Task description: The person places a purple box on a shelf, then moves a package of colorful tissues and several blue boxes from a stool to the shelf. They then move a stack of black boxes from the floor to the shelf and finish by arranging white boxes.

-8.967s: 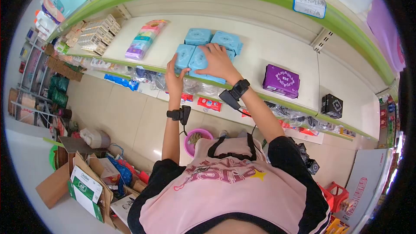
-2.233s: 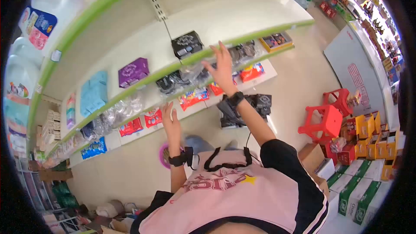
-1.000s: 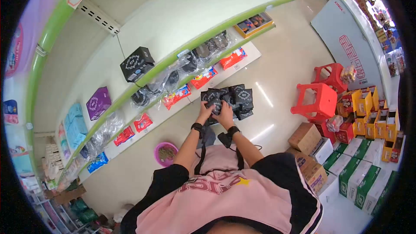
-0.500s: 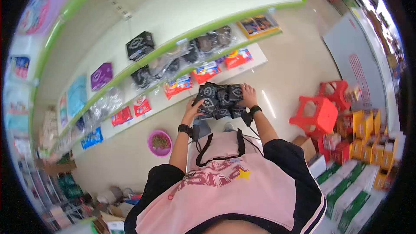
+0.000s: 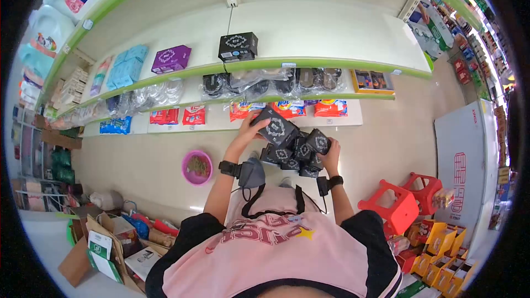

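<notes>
Several small black boxes with a pale ornate print (image 5: 301,152) are bunched together in front of my body, below the shelf edge. My left hand (image 5: 249,132) is closed around a larger black box (image 5: 274,127), which is tilted and raised at the upper left of the bunch. At the right side, my right hand (image 5: 330,156) is closed on a small black box (image 5: 318,142) and presses against the pile. What supports the boxes from beneath is hidden.
On the white shelf (image 5: 342,38) stand a black box (image 5: 238,47), a purple box (image 5: 170,59) and light blue packs (image 5: 128,66). Wrapped goods and red detergent bags (image 5: 330,108) sit lower. A pink basin (image 5: 197,168) and red stools (image 5: 391,205) are on the floor.
The view has swung round toward the shelf. My left hand has lifted and tilted the larger black box, and the bunch has shifted out of its neat rows. My right hand stays at its right side.
</notes>
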Motion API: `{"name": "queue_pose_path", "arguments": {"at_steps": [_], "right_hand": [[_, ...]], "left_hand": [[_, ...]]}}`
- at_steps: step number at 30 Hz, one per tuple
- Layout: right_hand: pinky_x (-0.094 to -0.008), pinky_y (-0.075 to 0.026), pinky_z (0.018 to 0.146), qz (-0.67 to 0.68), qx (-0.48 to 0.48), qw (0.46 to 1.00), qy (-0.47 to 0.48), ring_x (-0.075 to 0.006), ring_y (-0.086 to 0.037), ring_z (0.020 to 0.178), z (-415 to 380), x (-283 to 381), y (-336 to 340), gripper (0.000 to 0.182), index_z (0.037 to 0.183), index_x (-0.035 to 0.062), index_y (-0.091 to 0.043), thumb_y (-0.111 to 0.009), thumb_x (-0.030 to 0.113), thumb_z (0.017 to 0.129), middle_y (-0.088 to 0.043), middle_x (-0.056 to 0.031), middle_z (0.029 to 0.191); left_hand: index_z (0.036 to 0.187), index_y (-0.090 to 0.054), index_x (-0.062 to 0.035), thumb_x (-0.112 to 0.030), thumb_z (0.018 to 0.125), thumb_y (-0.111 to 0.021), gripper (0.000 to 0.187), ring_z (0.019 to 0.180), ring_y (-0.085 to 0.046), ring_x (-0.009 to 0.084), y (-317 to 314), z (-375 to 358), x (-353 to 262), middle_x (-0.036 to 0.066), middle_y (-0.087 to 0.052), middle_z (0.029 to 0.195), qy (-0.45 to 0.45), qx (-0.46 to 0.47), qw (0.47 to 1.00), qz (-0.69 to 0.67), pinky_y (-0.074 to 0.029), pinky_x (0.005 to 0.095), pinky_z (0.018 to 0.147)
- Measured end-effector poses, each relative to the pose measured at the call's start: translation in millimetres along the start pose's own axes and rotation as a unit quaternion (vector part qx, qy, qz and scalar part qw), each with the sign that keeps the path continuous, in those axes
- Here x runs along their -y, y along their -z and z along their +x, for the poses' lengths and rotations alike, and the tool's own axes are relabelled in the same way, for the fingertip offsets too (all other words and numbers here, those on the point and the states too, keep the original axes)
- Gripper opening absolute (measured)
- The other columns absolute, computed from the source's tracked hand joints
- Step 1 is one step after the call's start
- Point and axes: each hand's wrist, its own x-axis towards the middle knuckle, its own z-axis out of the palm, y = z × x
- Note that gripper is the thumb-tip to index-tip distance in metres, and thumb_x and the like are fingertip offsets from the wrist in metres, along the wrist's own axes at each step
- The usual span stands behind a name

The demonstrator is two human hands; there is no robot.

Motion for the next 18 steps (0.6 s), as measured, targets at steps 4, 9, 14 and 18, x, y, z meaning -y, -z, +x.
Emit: {"name": "queue_pose_path", "arguments": {"at_steps": [4, 9, 14, 18], "right_hand": [[-0.0406, -0.036, 0.100, 0.102, -0.149, 0.973, 0.145, -0.0334, -0.048, 0.111, 47, 81, 66, 0.074, 0.124, 0.0008, -0.043, -0.075, 0.005, 0.057, -0.048, -0.0164, 0.117], [-0.0373, -0.037, 0.100, 0.140, -0.188, 0.942, 0.239, -0.0290, -0.047, 0.114, 142, 158, 138, 0.072, 0.128, 0.0025, -0.042, -0.072, 0.001, 0.063, -0.047, -0.0139, 0.122], [-0.0388, -0.035, 0.103, 0.073, -0.119, 0.946, 0.294, -0.0338, -0.044, 0.117, 224, 192, 164, 0.072, 0.124, 0.0061, -0.047, -0.071, 0.001, 0.056, -0.049, -0.0147, 0.121], [-0.0378, -0.035, 0.104, 0.060, -0.014, 0.952, 0.301, -0.0322, -0.044, 0.118, 275, 190, 163, 0.072, 0.127, 0.0082, -0.047, -0.070, 0.001, 0.059, -0.047, -0.0137, 0.124]], "left_hand": [[0.135, -0.035, -0.0101, -0.028, 0.083, -0.068, 0.064, 0.106, -0.056, 0.0232, -17, 12, -62, 0.010, -0.046, 0.128, -0.177, -0.032, 0.976, -0.125, -0.057, 0.0400, 0.072], [0.133, -0.036, -0.0078, -0.025, 0.084, -0.068, 0.061, 0.098, -0.057, 0.0225, -54, 64, -137, 0.014, -0.048, 0.121, -0.276, -0.138, 0.935, -0.175, -0.058, 0.0348, 0.066], [0.131, -0.036, -0.0040, -0.025, 0.084, -0.068, 0.060, 0.092, -0.058, 0.0282, -59, 126, -153, 0.021, -0.050, 0.113, -0.343, -0.206, 0.916, -0.008, -0.056, 0.0360, 0.066], [0.132, -0.036, 0.0014, -0.027, 0.086, -0.064, 0.061, 0.103, -0.047, 0.0431, -66, 139, -150, 0.028, -0.047, 0.110, -0.375, -0.277, 0.868, 0.170, -0.039, 0.0480, 0.089]]}}
